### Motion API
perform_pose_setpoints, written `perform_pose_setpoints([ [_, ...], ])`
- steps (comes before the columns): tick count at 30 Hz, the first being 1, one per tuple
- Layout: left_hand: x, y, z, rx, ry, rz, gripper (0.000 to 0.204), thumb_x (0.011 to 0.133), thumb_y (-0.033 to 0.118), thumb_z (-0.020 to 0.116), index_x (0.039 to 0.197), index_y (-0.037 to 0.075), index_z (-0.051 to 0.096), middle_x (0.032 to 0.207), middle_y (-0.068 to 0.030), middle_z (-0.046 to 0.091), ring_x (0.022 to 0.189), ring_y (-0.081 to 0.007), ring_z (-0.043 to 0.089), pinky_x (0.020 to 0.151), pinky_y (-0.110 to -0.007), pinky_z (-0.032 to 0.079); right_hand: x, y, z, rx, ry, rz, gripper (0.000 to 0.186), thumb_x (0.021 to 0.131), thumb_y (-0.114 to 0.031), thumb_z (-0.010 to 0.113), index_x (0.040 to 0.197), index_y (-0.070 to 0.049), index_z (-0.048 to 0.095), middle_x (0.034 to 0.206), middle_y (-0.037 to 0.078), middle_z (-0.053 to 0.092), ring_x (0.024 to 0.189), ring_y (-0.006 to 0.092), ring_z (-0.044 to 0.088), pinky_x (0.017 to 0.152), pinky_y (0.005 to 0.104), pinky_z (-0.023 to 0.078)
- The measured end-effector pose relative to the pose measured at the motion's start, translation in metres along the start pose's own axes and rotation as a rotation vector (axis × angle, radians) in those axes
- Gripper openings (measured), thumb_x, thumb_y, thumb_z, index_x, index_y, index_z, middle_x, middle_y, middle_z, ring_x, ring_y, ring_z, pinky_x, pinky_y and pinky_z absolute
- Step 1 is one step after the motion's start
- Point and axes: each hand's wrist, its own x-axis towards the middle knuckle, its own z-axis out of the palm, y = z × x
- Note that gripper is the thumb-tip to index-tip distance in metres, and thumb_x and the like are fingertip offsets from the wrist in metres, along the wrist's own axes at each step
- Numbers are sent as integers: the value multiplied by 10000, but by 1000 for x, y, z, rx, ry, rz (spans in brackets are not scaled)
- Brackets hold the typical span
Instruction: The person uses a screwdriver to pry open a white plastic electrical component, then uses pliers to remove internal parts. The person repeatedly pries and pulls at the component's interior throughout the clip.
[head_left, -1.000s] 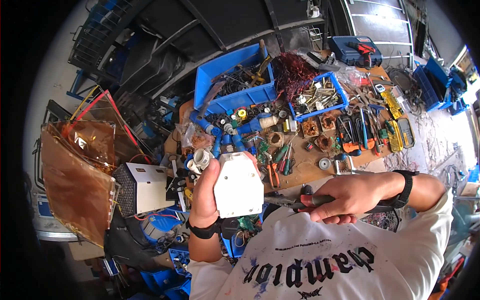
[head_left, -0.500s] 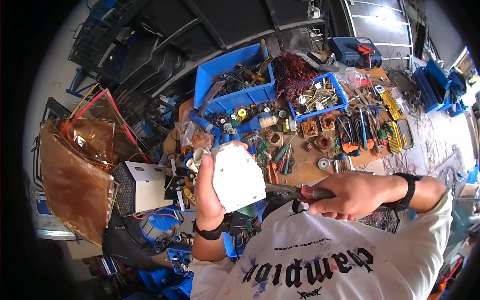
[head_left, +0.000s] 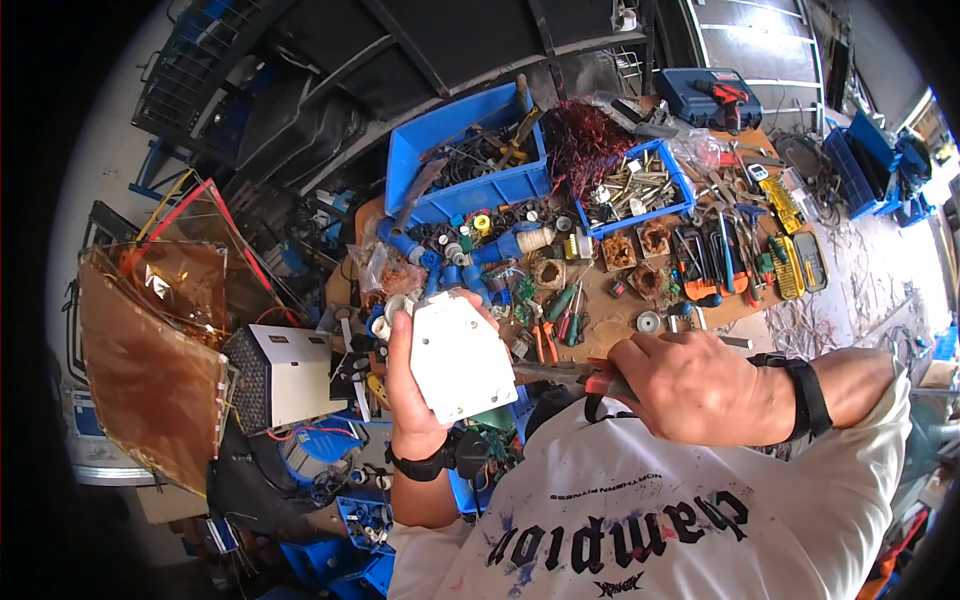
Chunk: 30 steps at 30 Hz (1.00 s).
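A white angular plate-like piece (head_left: 460,365), flat-faced with a few small holes, rests in my left hand (head_left: 405,395). The palm and thumb support its left side, and fingertips show at its top edge. My right hand (head_left: 690,390) is closed around a tool with a red and dark handle (head_left: 604,384). Its narrow greyish metal blade (head_left: 548,372) points left, with the tip at the right edge of the white piece. Whether the tip touches it or passes behind, I cannot tell. The right fingers hide most of the handle.
Beyond my hands, a wooden table (head_left: 610,345) carries a large blue bin (head_left: 470,197) of tools, a blue tray (head_left: 640,225) of metal fittings, reddish wire (head_left: 590,150), pliers and screwdrivers. A red drill (head_left: 728,100) lies on a blue case. Brown sheet panels (head_left: 150,340) stand at left.
The white piece has shifted slightly left and down in my left hand. My right hand has turned, its back now more toward the view, with the tool still in it.
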Motion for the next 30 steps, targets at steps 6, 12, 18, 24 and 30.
perform_pose_setpoints([
  [6,0,4,5,-111,-54,-13,677,986,573,295,1199,-14,557,1001,-175,639,796,-317,679,637,-432,581,5,2,7,-213,92,-11,175,856,-134,569,901,35,552,725,122,557,566,241,616,456,376,485],
  [12,8,5,5,-184,-113,-123,672,982,581,306,1212,4,565,1003,-161,650,802,-315,681,663,-415,582,7,14,15,-256,206,-52,163,849,-135,576,898,19,559,755,111,532,605,230,594,497,358,493],
  [18,11,-3,3,-145,-36,-47,675,980,589,301,1240,6,520,1021,-164,594,787,-348,655,524,-474,575,6,12,2,324,-178,148,256,926,-220,580,919,35,557,695,218,596,682,359,647,604,438,507],
  [24,12,-3,-1,-115,-52,-49,688,979,595,291,1228,-5,519,1012,-173,566,742,-368,633,463,-492,579,15,13,-8,852,-570,409,322,979,-332,557,912,-17,558,651,124,599,580,235,630,536,378,485],
  [30,11,-1,3,-136,-30,-34,678,993,571,271,1208,-16,533,993,-177,599,698,-380,633,486,-444,565,13,17,-4,1416,-798,591,409,997,-423,525,807,-61,521,623,-2,517,530,91,525,497,280,448],
])
